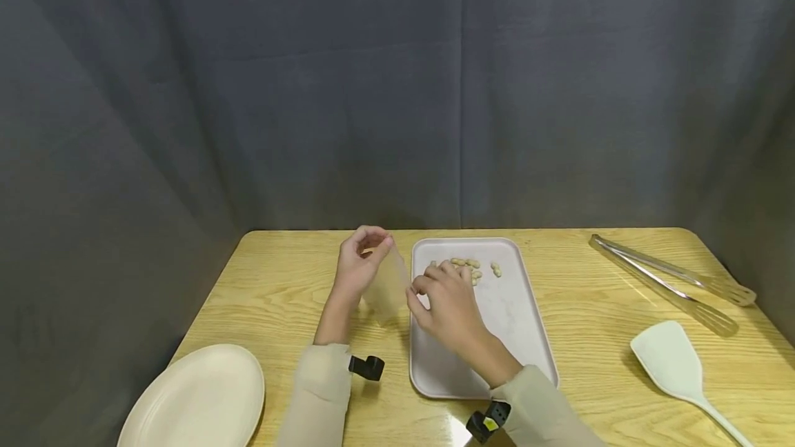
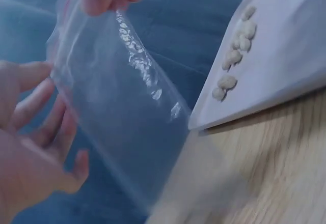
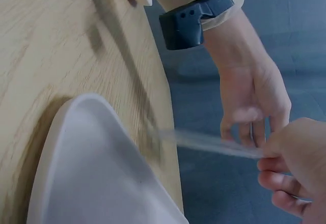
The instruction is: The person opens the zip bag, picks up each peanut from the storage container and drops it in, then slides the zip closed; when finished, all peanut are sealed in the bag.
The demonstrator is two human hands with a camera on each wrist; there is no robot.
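The bag (image 2: 127, 96) is up in the air just L of the tray (image 1: 509, 323), btwn both hands. L hand (image 1: 360, 264) pinches its top edge w/ thumb & finger; R hand (image 1: 450, 305) is over the tray & pinches the other end of that edge.

L wrist cam shows a pink line by the bag's top & shiny crinkles, too faint in head cam. R wrist cam sees the bag side-on, like a thin strip. Head cam alone gets the tongs (image 1: 671, 281), far R of tray, & the turner (image 1: 671, 361), near R.

Bag's top is up by the fingers; its long way runs down to the table (image 1: 590, 330). Can't tell if the low end touches.

Nuts (image 1: 466, 263) sit in the tray's far part. Tray's far edge is near the table's back edge. Plate (image 1: 201, 399) is near L of tray. Wide wood btwn tray & tongs gives room; L arm is btwn tray & plate.
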